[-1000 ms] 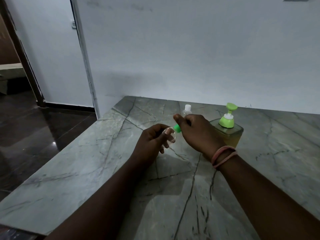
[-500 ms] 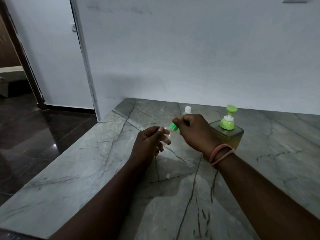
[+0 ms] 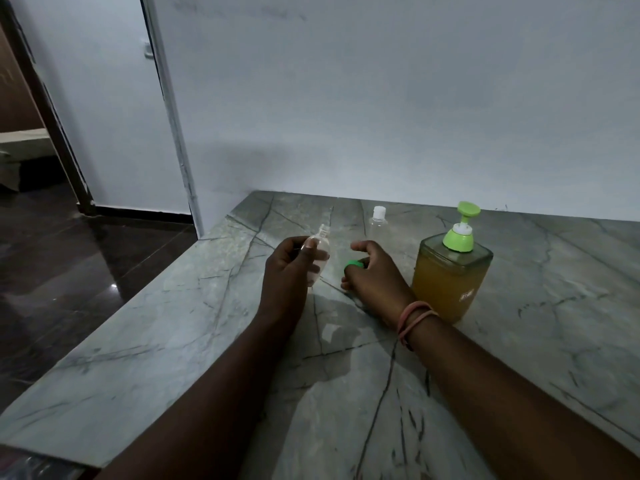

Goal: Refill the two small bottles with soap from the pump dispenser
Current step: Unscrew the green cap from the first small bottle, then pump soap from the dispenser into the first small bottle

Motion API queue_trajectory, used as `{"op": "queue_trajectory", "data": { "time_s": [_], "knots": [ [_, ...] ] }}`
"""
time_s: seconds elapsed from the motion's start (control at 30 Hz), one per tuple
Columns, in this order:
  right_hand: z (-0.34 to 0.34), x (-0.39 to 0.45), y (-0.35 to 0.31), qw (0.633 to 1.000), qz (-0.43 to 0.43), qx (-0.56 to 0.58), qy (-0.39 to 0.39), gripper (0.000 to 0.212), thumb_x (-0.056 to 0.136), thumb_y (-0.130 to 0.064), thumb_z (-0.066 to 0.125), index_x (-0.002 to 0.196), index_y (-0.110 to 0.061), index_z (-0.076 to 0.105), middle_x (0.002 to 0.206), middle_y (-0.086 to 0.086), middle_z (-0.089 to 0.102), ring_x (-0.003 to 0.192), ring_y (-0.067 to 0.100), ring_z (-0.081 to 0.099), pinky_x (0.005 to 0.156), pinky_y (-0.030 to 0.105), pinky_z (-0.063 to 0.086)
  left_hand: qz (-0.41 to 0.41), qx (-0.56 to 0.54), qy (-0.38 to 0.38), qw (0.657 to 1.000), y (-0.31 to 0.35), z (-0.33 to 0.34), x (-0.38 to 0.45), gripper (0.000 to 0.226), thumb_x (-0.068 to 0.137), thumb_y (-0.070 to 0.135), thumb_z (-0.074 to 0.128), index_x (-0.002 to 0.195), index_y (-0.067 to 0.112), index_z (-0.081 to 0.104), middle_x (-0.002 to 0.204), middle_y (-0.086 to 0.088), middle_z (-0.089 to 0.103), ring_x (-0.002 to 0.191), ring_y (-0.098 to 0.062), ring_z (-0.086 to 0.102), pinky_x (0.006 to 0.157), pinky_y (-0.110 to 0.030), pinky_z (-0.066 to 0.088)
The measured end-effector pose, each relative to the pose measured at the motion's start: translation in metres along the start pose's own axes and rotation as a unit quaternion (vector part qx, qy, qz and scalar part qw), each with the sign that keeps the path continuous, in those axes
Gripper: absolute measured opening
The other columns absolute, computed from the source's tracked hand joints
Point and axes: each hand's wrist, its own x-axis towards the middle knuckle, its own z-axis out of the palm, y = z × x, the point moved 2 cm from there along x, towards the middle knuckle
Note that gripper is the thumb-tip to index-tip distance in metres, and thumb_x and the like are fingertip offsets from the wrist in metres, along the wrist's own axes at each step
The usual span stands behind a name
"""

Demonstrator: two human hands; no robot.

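My left hand (image 3: 289, 271) grips a small clear bottle (image 3: 320, 252), uncapped, its open neck pointing up. My right hand (image 3: 372, 275) is low over the marble counter (image 3: 173, 323), with the bottle's green cap (image 3: 353, 265) under its curled fingers. A second small clear bottle with a white cap (image 3: 378, 221) stands upright behind my right hand. The pump dispenser (image 3: 450, 271), a square clear bottle of amber soap with a green pump head, stands just right of my right wrist.
A white wall runs along the back of the counter. The counter's left edge drops to a dark glossy floor (image 3: 69, 271), with a doorway at far left.
The green cap has come off the bottle. My right hand carried it down and right to the counter, while my left hand tilted the bottle more upright.
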Motion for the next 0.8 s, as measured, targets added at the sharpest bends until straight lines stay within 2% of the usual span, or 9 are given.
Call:
{"op": "queue_trajectory", "data": {
  "time_s": [0.07, 0.13, 0.27, 0.37, 0.47, 0.6, 0.73, 0.8],
  "knots": [
    [0.004, 0.001, 0.001, 0.993, -0.063, -0.1, 0.01, 0.034, 0.084, -0.014, 0.058, 0.117, -0.021, 0.061, 0.112, 0.003, 0.06, 0.096, 0.018, 0.061, 0.086, 0.03, 0.051, 0.004, 0.008, 0.001, 1.0, 0.001, 0.0, -0.001, 0.024, 0.101, 0.03, 0.055, 0.111, 0.012, 0.068, 0.098, -0.004, 0.077, 0.08, -0.016, 0.068, 0.065, -0.023, 0.05],
    [0.006, 0.002, 0.005, 0.986, -0.091, -0.141, 0.01, 0.028, 0.082, -0.011, 0.064, 0.108, -0.02, 0.065, 0.109, 0.0, 0.062, 0.099, 0.015, 0.059, 0.088, 0.028, 0.049, 0.002, 0.004, 0.001, 1.0, 0.0, 0.0, -0.001, 0.024, 0.101, 0.03, 0.055, 0.111, 0.011, 0.068, 0.098, -0.004, 0.077, 0.083, -0.018, 0.07, 0.066, -0.023, 0.053],
    [0.007, -0.001, 0.011, 0.986, -0.085, -0.143, 0.03, 0.027, 0.079, -0.018, 0.076, 0.1, -0.022, 0.06, 0.097, -0.005, 0.064, 0.089, 0.011, 0.061, 0.078, 0.023, 0.052, 0.001, 0.006, -0.012, 1.0, -0.001, 0.0, -0.001, 0.024, 0.101, 0.029, 0.054, 0.112, 0.011, 0.067, 0.099, -0.004, 0.077, 0.083, -0.017, 0.071, 0.065, -0.022, 0.054],
    [0.008, -0.003, 0.01, 0.983, -0.087, -0.161, 0.029, 0.038, 0.078, -0.018, 0.076, 0.109, -0.024, 0.054, 0.098, -0.002, 0.064, 0.09, 0.014, 0.06, 0.079, 0.027, 0.051, 0.002, 0.012, -0.021, 1.0, -0.002, 0.002, -0.001, 0.023, 0.101, 0.028, 0.056, 0.111, 0.011, 0.067, 0.096, -0.004, 0.077, 0.079, -0.015, 0.071, 0.063, -0.023, 0.055],
    [0.007, -0.006, 0.006, 0.983, -0.088, -0.154, 0.044, 0.042, 0.08, -0.017, 0.075, 0.114, -0.024, 0.053, 0.103, -0.003, 0.063, 0.094, 0.012, 0.059, 0.08, 0.023, 0.047, 0.004, 0.023, -0.023, 0.999, -0.002, 0.004, -0.003, 0.021, 0.101, 0.027, 0.056, 0.111, 0.012, 0.067, 0.093, 0.001, 0.077, 0.08, -0.013, 0.072, 0.063, -0.023, 0.056],
    [-0.009, -0.015, -0.022, 0.978, -0.128, -0.133, 0.096, 0.025, 0.086, -0.016, 0.07, 0.108, -0.019, 0.06, 0.103, -0.003, 0.065, 0.093, 0.008, 0.059, 0.078, 0.018, 0.047, 0.01, 0.029, -0.027, 0.999, 0.002, 0.005, -0.008, 0.02, 0.101, 0.027, 0.055, 0.112, 0.014, 0.067, 0.095, 0.003, 0.077, 0.084, -0.013, 0.073, 0.066, -0.023, 0.057],
    [-0.044, -0.033, -0.06, 0.952, -0.219, -0.115, 0.181, 0.004, 0.086, -0.021, 0.068, 0.09, -0.02, 0.066, 0.085, -0.011, 0.067, 0.079, 0.001, 0.062, 0.071, 0.016, 0.049, 0.013, 0.023, -0.055, 0.998, 0.006, 0.008, -0.013, 0.02, 0.099, 0.025, 0.058, 0.112, 0.012, 0.067, 0.101, -0.005, 0.077, 0.086, -0.02, 0.072, 0.07, -0.03, 0.058],
    [-0.066, -0.044, -0.069, 0.937, -0.256, -0.094, 0.219, 0.002, 0.087, -0.021, 0.067, 0.086, -0.02, 0.066, 0.08, -0.012, 0.066, 0.076, -0.002, 0.061, 0.068, 0.013, 0.049, 0.016, 0.018, -0.07, 0.997, 0.007, 0.011, -0.015, 0.019, 0.098, 0.024, 0.06, 0.111, 0.011, 0.067, 0.101, -0.007, 0.077, 0.086, -0.023, 0.073, 0.07, -0.033, 0.059]
  ]
}}
